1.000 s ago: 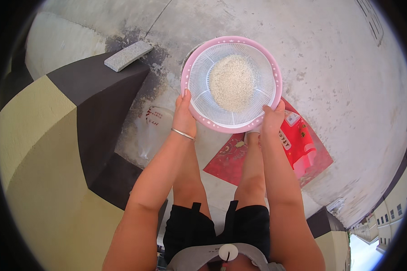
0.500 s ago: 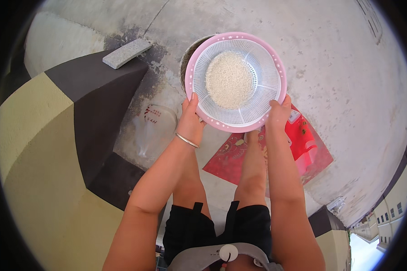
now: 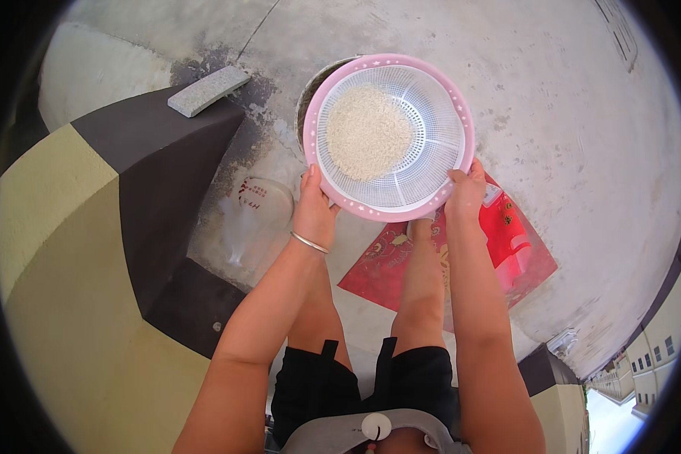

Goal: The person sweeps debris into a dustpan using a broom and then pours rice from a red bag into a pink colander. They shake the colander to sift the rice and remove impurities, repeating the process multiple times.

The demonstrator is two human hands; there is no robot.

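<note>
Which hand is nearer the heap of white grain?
Left. The left hand grips the pink rim at lower left, close to the heap of white grain; the right hand grips it at lower right, with bare white mesh before the heap.

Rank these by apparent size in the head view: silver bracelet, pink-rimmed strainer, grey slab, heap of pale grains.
1. Pink-rimmed strainer
2. Heap of pale grains
3. Grey slab
4. Silver bracelet

A grey slab (image 3: 209, 91) lies on a brown-and-yellow wall (image 3: 155, 129).
</note>
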